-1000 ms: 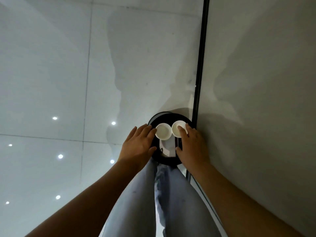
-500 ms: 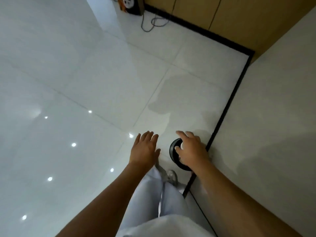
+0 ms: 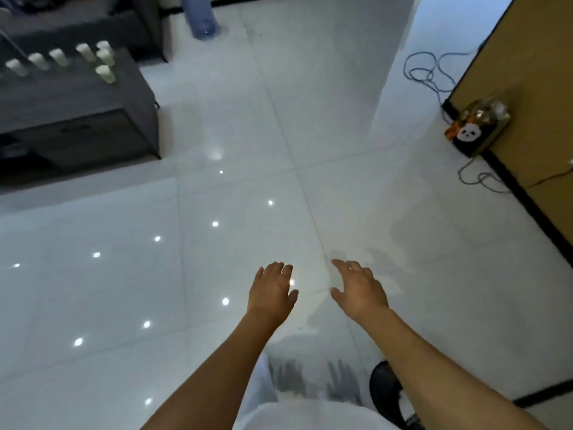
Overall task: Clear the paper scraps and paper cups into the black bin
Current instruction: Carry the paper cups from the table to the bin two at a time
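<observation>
- Left hand [image 3: 273, 288] empty, fingers spread loosely, palm down, hanging over bare floor [image 3: 310, 135] tiles.
- Right hand [image 3: 356, 290] also empty, fingers splayed, nothing gripped; the two hands sit near each other, apart, not touching.
- Black bin [image 3: 383, 392] only partly in view at the bottom edge, just beside and partly under the right forearm; its opening is mostly hidden, so the contents can't be read from here.
- Paper cups [image 3: 62, 58] left: a group of pale cups stands on the dark worktop [image 3: 77, 97] at far left, toward its back edge, well apart from the hands and the bin.
- The cups look upright, in a loose row plus a couple more at the row's right end; blurred, so an exact count is unsure.
- Paper scraps: none can be made out on the worktop or the floor; too blurry and dark to rule them out.
- Judged progress: partway at best. With both hands free and the bin close by the body, a drop-off looks finished, but the cup group is untouched.
- Left to do, as a guess: cross to the worktop, gather the cups, carry them to the bin, check for scraps.
- Clutter not part of the task: panda-print box [image 3: 471, 135] by the right-hand wall, loose cable [image 3: 431, 72] on the floor near it, blue water jug [image 3: 201, 17] at the top.
</observation>
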Action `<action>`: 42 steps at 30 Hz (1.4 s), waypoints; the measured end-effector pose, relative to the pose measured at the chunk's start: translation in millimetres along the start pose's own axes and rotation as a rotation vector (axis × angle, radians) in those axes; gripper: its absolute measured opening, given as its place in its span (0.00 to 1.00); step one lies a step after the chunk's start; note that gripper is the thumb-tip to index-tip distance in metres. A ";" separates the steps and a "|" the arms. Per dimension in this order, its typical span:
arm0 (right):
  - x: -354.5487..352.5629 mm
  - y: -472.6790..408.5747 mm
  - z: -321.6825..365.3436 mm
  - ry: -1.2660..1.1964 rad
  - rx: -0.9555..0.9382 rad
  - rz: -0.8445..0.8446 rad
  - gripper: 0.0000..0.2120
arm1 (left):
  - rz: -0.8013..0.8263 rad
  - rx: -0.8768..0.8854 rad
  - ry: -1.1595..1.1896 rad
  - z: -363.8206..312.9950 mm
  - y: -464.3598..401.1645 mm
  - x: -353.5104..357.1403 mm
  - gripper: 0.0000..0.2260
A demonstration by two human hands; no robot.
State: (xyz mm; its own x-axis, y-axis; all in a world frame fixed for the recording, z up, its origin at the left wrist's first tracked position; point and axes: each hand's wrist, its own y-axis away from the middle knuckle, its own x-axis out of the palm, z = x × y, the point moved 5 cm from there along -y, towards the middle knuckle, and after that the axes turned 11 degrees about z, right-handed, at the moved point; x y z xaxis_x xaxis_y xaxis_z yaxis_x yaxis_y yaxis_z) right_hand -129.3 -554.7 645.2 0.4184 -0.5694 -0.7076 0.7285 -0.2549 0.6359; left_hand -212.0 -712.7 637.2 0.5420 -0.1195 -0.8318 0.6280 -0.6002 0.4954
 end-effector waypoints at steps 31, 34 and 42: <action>-139.8 -411.1 551.2 0.425 -0.460 0.187 0.30 | -0.177 -0.555 0.355 523.5 -180.5 -290.2 0.23; -178.1 -463.9 587.8 0.442 -0.469 0.166 0.30 | -0.192 -0.550 0.364 553.9 -223.2 -333.9 0.23; -228.3 -589.2 695.0 0.425 -0.488 0.195 0.30 | -0.188 -0.534 0.333 658.9 -324.6 -412.7 0.23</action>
State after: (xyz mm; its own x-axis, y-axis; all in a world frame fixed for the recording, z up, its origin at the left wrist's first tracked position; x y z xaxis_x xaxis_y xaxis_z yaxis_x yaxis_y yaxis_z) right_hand -1031.1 -817.7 646.3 0.6714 -0.1868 -0.7171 0.7377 0.2609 0.6227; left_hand -1007.5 -989.7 654.7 0.4857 0.2516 -0.8371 0.8734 -0.1015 0.4763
